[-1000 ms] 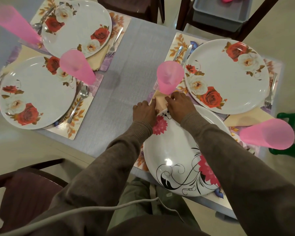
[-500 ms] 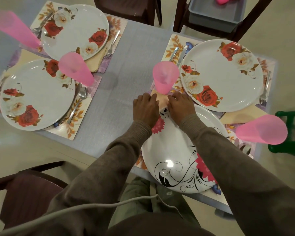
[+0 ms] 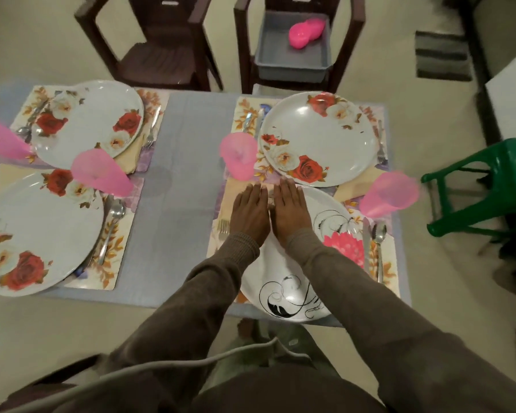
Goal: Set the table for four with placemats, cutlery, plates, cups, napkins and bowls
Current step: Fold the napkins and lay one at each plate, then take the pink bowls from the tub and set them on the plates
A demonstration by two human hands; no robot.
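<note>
My left hand and my right hand lie flat side by side, fingers straight, on the far rim of the near right plate with a pink flower and on the beige napkin beside it. A pink cup stands just beyond my fingertips. A fork lies left of my left hand. A spoon lies right of that plate on the floral placemat. Three rose-patterned plates sit on other placemats, each with a pink cup nearby.
The grey table stretches between the two pairs of settings. Beyond it stand two dark chairs; the right one carries a grey tub with pink bowls. A green stool stands at the right.
My fingers have gone from curled at the napkin's edge to flat and straight. The view has pulled back and swung, bringing the chairs and tub into sight.
</note>
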